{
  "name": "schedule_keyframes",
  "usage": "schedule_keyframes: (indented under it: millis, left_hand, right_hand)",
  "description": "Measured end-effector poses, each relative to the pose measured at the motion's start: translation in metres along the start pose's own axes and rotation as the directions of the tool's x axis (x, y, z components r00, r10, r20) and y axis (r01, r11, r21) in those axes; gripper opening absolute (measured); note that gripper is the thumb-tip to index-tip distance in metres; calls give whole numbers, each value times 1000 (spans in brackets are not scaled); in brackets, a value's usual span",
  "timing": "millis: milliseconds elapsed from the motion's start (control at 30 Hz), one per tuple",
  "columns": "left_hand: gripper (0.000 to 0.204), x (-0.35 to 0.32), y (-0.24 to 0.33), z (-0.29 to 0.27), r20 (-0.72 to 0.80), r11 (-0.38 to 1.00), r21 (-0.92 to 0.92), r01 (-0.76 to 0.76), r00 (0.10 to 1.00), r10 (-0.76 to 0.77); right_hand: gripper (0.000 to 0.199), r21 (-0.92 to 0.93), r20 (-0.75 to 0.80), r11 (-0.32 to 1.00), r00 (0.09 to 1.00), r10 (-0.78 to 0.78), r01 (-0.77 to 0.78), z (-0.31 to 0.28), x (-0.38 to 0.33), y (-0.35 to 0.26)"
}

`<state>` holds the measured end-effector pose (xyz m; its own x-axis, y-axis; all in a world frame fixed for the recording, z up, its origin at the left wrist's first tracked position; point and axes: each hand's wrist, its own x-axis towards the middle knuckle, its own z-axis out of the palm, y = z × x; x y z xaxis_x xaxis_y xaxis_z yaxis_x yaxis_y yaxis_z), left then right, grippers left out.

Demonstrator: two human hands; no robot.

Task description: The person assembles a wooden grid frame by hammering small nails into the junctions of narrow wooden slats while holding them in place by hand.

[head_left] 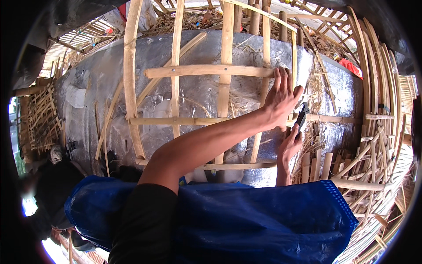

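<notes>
Left hand [281, 99] is pressing flat, fingers spread, on the bamboo frame [211, 70] over the silver sheet [110, 75]. Right hand [290, 147] is gripping a black tool [301, 118] just below it. Slats look stiff, light; best held near joints.

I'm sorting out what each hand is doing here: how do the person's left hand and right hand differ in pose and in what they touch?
The left hand lies flat with fingers spread against the pale bamboo-strip frame; the right hand is curled round a small black tool. The left hand sits higher, its forearm crossing the view; the right hand sits lower, with little of its arm showing. Both work at the same spot, over the silver foil-covered form.
</notes>
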<state>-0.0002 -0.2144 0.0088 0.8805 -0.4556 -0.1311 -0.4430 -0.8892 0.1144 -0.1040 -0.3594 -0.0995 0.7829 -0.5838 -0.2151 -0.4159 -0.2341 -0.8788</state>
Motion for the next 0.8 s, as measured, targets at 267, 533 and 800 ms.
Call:
schedule_keyframes:
  millis: [267,533,800]
  left_hand:
    - [140,0,-6,18,-114,996,-73,-42,993,34]
    - [137,3,-1,15,-98,991,-128,-47,995,35]
    - [51,-15,4,-41,-539,879,-360,-311,839,76]
  right_hand:
    - [53,55,-52,998,998,22,-19,5,-9,-14]
    - [49,78,-23,997,1000,-11,13,1,-1,-4]
    - [46,155,-39,987,998,41,-35,0,-1,-1]
